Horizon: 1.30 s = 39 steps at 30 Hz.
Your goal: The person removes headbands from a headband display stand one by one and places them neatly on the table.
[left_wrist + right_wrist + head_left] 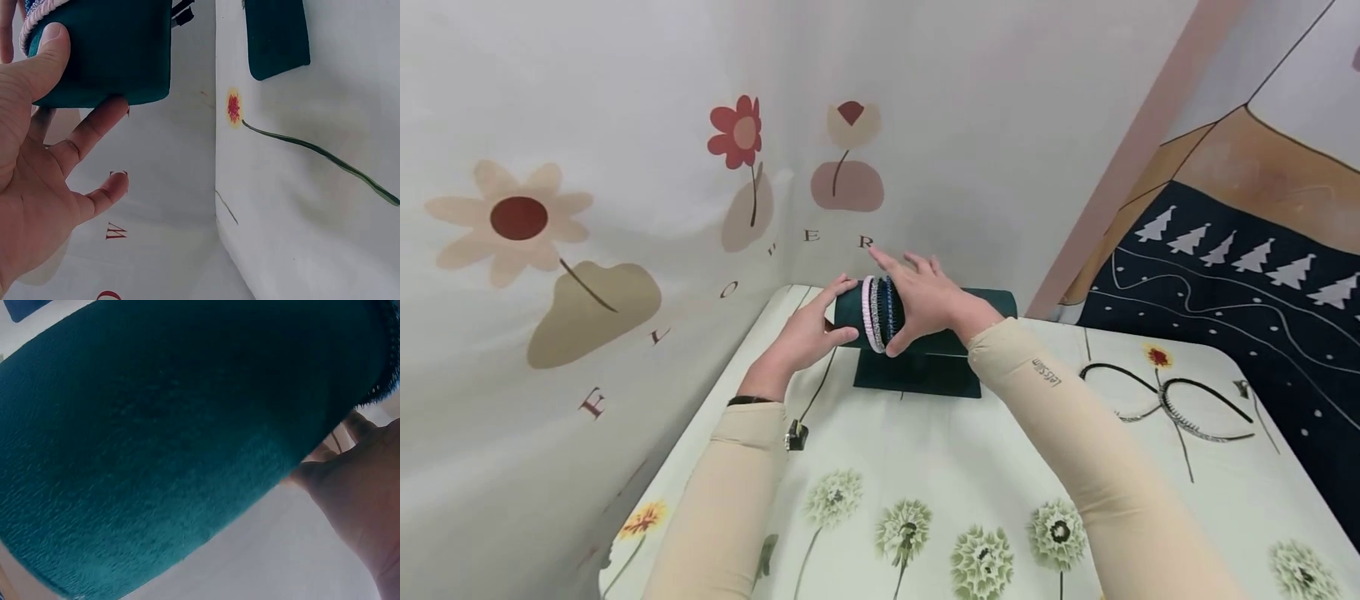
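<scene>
A dark green velvet roll stand (992,302) on a flat base carries several headbands near its left end, among them a pink headband (868,312), a silver one (877,321) and a dark blue one (891,304). My left hand (808,329) lies around the roll's left end. Its thumb (53,53) touches the velvet beside the pink headband, with the other fingers loosely extended. From the right, my right hand (925,296) spans the roll, fingers spread and thumb beside the dark blue headband. The velvet hides part of its fingers in the right wrist view.
Two dark toothed headbands (1165,400) lie on the right of the flower-printed tabletop (940,458). A small black clip-like object (797,435) sits left of the stand's base. A printed curtain (625,125) hangs behind and left.
</scene>
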Each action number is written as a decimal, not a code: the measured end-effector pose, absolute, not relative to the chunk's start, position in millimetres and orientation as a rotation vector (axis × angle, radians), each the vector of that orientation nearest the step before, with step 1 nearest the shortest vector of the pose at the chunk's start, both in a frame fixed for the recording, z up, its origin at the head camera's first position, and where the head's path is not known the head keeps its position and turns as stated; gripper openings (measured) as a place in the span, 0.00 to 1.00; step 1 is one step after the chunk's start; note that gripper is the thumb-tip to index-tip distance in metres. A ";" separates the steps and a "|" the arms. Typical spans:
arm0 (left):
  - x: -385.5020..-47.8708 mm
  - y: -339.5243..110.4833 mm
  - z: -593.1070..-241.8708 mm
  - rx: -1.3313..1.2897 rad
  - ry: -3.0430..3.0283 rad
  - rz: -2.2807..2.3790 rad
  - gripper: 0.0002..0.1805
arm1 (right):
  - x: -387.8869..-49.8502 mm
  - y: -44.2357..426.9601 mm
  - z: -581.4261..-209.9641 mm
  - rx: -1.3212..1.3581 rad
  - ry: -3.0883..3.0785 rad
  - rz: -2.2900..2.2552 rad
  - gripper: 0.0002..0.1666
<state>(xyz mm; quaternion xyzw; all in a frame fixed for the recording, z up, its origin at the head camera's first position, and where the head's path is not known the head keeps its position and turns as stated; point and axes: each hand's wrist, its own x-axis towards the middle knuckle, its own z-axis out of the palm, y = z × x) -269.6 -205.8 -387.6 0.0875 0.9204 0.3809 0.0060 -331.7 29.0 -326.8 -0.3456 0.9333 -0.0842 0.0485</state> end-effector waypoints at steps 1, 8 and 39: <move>-269.8 -204.3 -386.5 0.277 2.883 1.194 0.45 | -332.0 29.4 -326.7 -1.064 2.847 -0.243 0.91; -272.0 -202.2 -386.4 0.280 2.889 1.191 0.46 | -329.1 28.0 -327.3 -1.160 2.821 -0.276 0.89; -275.2 -203.1 -388.8 0.272 2.891 1.191 0.46 | -321.4 60.6 -349.2 -0.904 3.007 -0.186 0.89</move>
